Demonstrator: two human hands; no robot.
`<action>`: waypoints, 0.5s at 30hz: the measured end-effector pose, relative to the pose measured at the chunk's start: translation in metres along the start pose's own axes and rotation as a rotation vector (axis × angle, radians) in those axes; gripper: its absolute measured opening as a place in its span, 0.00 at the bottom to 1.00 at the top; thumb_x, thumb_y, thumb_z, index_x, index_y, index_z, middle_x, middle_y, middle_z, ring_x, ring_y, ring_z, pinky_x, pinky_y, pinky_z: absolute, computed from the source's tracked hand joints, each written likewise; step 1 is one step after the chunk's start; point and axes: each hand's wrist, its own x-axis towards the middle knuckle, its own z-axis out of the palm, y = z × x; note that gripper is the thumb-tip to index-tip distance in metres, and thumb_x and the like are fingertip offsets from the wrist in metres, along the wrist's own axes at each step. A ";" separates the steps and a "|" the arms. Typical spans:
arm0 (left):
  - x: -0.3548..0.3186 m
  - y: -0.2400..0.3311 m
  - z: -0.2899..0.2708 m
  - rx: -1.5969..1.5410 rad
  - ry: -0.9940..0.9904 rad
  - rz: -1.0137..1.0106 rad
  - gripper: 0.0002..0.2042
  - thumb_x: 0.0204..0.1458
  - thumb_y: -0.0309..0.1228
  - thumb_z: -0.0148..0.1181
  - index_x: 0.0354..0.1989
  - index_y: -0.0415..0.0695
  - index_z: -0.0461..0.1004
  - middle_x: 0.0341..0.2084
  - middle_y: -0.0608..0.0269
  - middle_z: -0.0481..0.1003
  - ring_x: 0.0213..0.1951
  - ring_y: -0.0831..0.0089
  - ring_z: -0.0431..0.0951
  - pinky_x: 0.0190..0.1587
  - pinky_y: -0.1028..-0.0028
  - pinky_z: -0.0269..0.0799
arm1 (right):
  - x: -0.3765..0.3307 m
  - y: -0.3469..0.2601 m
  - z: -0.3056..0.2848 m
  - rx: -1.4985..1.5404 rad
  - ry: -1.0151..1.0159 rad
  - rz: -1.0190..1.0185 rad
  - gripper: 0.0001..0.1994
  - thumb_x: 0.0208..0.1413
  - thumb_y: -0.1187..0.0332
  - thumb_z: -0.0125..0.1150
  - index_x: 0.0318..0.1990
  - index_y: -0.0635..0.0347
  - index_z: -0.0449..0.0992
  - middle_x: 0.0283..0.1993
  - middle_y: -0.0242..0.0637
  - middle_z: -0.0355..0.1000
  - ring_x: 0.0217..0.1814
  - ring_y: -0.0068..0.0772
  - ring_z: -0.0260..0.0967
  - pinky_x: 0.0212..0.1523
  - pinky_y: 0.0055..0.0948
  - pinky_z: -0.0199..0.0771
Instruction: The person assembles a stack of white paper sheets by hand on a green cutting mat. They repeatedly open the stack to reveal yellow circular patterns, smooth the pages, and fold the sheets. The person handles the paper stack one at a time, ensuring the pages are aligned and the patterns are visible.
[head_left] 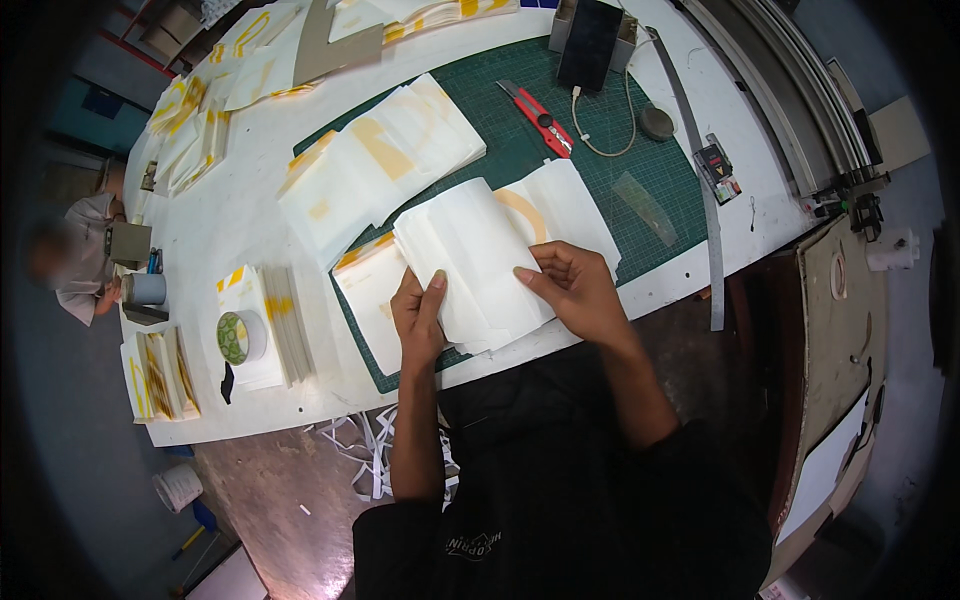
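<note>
A broad white bench (265, 215) fills most of the view, and a green cutting mat (660, 170) covers much of its near part. A long metal strip (714, 260) lies along the mat's right side, its near end jutting past the bench edge. A wide stack of printed sheets (420, 135), white with yellow-orange patches, lies across the mat. Nearer the person, the white sheets (475, 260) are held over the mat's near edge, bowed slightly upward; whether they touch what lies beneath cannot be told. The left hand (418, 312) pinches their left edge, thumb on top and fingers partly hidden; the right hand (575, 290) grips the right edge between thumb and bent fingers. Beyond them, a dark flat device (590, 45) leans upright, with a cable running from its lower end. A red cutter (540, 120) lies slantwise on the mat, just beside the wide stack. Left of the mat, a tape roll (233, 338) rests on a pile of folded pieces (285, 320). Smallest is a dark round disc (656, 123) near the cable.
</note>
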 end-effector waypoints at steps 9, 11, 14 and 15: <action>0.003 0.000 -0.018 -0.146 0.205 -0.200 0.21 0.61 0.32 0.58 0.55 0.25 0.74 0.41 0.49 0.82 0.36 0.68 0.83 0.43 0.75 0.79 | 0.018 0.015 -0.042 -0.174 0.151 0.088 0.15 0.57 0.76 0.70 0.51 0.69 0.78 0.33 0.41 0.82 0.34 0.25 0.79 0.38 0.26 0.78; 0.004 -0.018 -0.032 -0.156 0.209 -0.171 0.19 0.61 0.34 0.58 0.49 0.27 0.76 0.37 0.51 0.82 0.34 0.66 0.84 0.41 0.74 0.79 | 0.018 0.030 -0.040 -0.210 0.178 -0.063 0.15 0.56 0.75 0.70 0.51 0.67 0.78 0.32 0.41 0.82 0.32 0.30 0.80 0.36 0.29 0.79; 0.005 -0.049 -0.063 -0.072 0.210 -0.092 0.17 0.62 0.34 0.57 0.46 0.28 0.76 0.37 0.52 0.81 0.34 0.66 0.84 0.41 0.74 0.79 | 0.012 0.009 -0.032 -0.594 0.125 -0.245 0.12 0.57 0.76 0.70 0.48 0.67 0.80 0.35 0.40 0.80 0.33 0.30 0.79 0.35 0.26 0.78; 0.007 -0.060 -0.070 0.024 0.214 -0.029 0.17 0.63 0.34 0.56 0.45 0.29 0.76 0.36 0.52 0.81 0.34 0.66 0.84 0.41 0.74 0.80 | 0.012 0.012 -0.034 -0.632 0.090 -0.308 0.12 0.56 0.74 0.71 0.47 0.66 0.81 0.36 0.40 0.79 0.36 0.35 0.78 0.39 0.30 0.78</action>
